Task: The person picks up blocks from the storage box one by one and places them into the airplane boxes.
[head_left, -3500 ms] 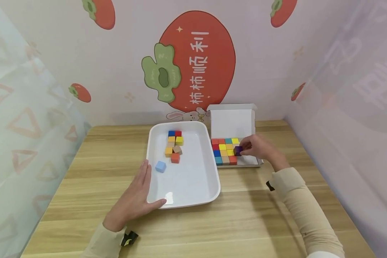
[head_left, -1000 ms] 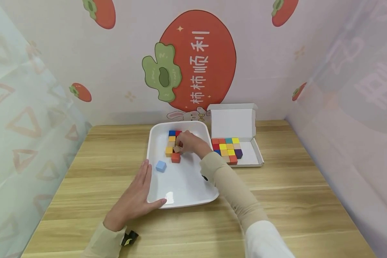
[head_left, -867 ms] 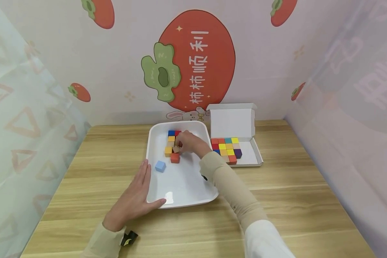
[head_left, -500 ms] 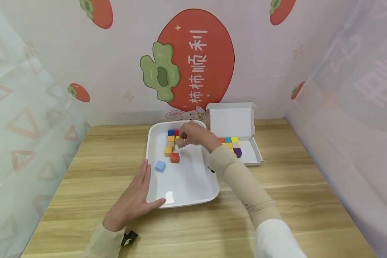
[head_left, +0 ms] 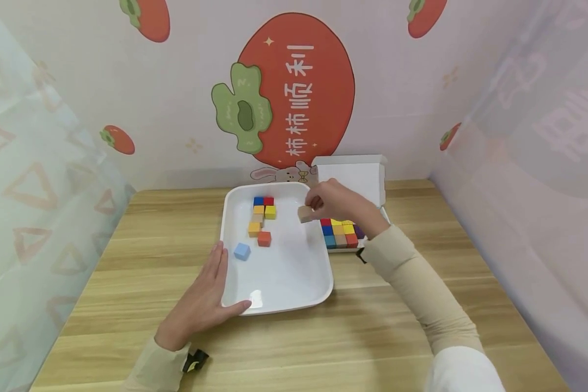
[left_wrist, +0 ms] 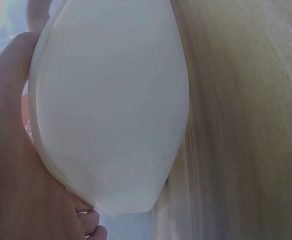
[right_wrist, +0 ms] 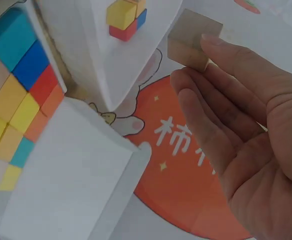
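My right hand (head_left: pixel 337 200) pinches a plain wooden cube (right_wrist: pixel 192 41) between thumb and fingers. In the head view it hovers over the right rim of the white tray (head_left: pixel 294 277), close to the white box. Along the tray's front left corner rests my left hand (head_left: pixel 201 299), fingers straight on the left rim and thumb along the front rim. Inside the tray lie a light blue cube (head_left: pixel 242 251), a red-orange cube (head_left: pixel 264 238), a yellow cube (head_left: pixel 270 212) and several others. The right hand and forearm partly hide the box's coloured cubes (head_left: pixel 338 230).
The open cardboard box (right_wrist: pixel 68 170) stands right of the tray, its lid (head_left: pixel 351 170) raised against the back wall. Coloured cubes sit in rows in its left part. The wooden table (head_left: pixel 284 354) extends in front. Printed sheets enclose the back and sides.
My right hand left a dark purple cube in the box, went to the tray, picked up the wooden cube and carried it rightward to the tray's rim. The left hand has stayed put.
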`<action>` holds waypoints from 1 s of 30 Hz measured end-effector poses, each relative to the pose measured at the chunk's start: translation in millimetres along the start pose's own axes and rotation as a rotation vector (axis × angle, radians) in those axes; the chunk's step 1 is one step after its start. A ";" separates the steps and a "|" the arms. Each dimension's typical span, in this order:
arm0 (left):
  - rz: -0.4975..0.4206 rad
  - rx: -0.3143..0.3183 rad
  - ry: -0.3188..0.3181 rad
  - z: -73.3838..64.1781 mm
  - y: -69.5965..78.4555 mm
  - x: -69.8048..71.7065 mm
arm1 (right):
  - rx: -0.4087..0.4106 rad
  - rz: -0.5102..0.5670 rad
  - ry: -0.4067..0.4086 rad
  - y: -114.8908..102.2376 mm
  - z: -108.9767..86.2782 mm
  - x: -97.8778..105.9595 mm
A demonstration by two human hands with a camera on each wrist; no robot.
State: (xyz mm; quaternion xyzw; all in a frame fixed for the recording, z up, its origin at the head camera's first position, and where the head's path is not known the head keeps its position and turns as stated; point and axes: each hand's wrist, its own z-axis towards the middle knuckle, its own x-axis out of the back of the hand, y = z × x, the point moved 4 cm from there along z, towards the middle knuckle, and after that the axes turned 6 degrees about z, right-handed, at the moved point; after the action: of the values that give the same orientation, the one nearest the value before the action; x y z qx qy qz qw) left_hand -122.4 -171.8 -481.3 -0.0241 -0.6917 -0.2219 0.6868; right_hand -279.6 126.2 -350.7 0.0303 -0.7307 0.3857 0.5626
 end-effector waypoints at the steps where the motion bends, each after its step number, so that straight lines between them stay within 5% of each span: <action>1: -0.003 -0.002 0.002 -0.1 -0.1 0.1 | 0.003 0.005 0.012 4.0 -5.8 2.0; 8: -0.011 -0.008 0.005 -0.4 -0.2 1.2 | -0.054 -0.019 0.084 41.7 -47.3 14.8; 18: -0.012 -0.015 0.010 -1.7 0.6 3.1 | -0.145 -0.002 0.044 94.2 -96.8 15.7; 30: 0.002 -0.002 0.011 -1.4 0.1 1.8 | -0.160 0.019 0.029 130.0 -97.8 -17.9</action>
State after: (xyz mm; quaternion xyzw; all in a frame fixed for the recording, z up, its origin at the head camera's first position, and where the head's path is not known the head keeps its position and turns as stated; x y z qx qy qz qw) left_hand -121.1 -172.7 -479.6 -0.0245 -0.6877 -0.2220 0.6908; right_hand -257.1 268.8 -427.9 -0.0274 -0.7511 0.3320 0.5700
